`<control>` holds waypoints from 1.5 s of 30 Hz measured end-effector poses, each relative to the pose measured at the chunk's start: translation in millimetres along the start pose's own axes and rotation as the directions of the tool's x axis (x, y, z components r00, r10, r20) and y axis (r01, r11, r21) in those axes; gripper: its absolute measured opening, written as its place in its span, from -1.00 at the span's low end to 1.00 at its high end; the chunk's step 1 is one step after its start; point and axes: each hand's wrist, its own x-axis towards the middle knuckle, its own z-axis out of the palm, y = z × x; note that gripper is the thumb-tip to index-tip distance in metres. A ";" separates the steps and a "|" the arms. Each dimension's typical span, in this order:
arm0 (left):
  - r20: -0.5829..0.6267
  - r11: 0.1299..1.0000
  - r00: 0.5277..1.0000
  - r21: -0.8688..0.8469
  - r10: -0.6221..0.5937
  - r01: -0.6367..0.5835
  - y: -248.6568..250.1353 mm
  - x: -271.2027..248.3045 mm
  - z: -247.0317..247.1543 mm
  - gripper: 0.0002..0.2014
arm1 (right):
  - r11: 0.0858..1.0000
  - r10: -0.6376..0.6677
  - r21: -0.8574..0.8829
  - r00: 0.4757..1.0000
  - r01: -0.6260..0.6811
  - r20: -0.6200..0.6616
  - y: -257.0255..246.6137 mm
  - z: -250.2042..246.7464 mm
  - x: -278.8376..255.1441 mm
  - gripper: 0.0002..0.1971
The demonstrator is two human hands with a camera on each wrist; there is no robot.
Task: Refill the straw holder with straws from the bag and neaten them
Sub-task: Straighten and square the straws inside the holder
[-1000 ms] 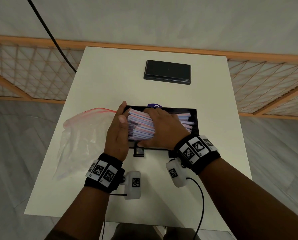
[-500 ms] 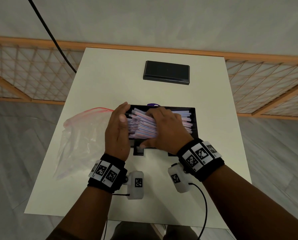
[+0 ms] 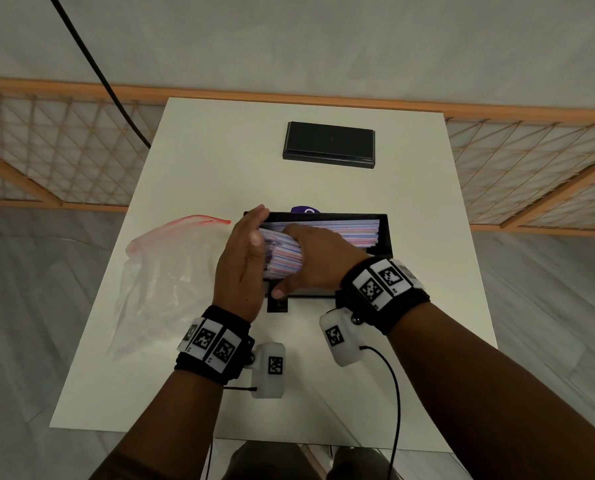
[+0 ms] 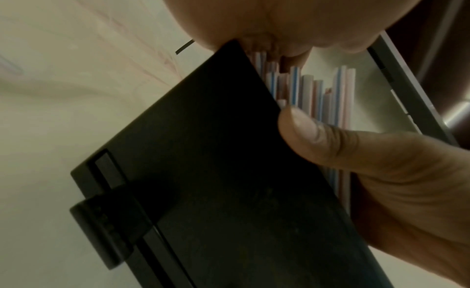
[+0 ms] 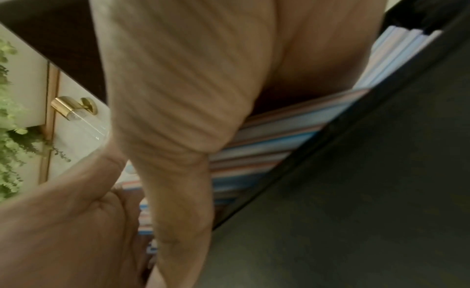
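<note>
The black straw holder [image 3: 389, 237] stands open at the middle of the white table, filled with pink, blue and white striped straws [image 3: 344, 232]. My right hand [image 3: 318, 261] reaches over the left half of the straws, fingers on top and thumb at the front wall, gripping a bundle [image 3: 284, 259]. My left hand [image 3: 242, 258] stands flat with straight fingers against the left ends of that bundle. In the left wrist view the straws' ends [image 4: 330, 95] point at my left palm above the holder's wall [image 4: 216, 171]. In the right wrist view the straws [image 5: 279, 135] lie under my right hand [image 5: 190, 91].
A clear zip bag [image 3: 164, 271] with a red seal lies crumpled left of the holder. A flat black lid [image 3: 329, 144] sits at the far side of the table. A small purple thing [image 3: 306, 210] peeks out behind the holder. A wooden lattice rail runs behind the table.
My left hand turned from resting on the holder's left end to standing flat against the straw ends. My right hand shifted left on the bundle; the straws at the back right now lie even.
</note>
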 end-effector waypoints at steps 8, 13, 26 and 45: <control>0.000 0.998 0.999 -0.041 -0.054 0.054 -6.7 -3.4 -1.7 -0.22 | 0.999 -0.049 -0.006 0.997 0.048 -0.066 -4.8 -0.1 -5.4 -0.10; 0.005 0.997 0.998 -0.044 -0.067 0.067 -12.3 -5.6 -2.9 -0.25 | 0.999 -0.041 -0.030 0.999 0.042 0.013 -10.0 -8.6 -3.3 -0.12; 0.013 0.971 0.988 -0.182 -0.156 0.156 -6.0 -8.9 -2.4 -0.01 | 0.980 -0.088 -0.192 0.988 0.062 -0.128 -19.5 2.1 -12.2 -0.14; -0.059 0.998 0.997 0.037 -0.041 0.043 -3.3 -14.7 -3.3 -0.35 | 0.992 -0.046 -0.125 0.963 0.014 -0.265 -6.5 11.6 -35.3 -0.08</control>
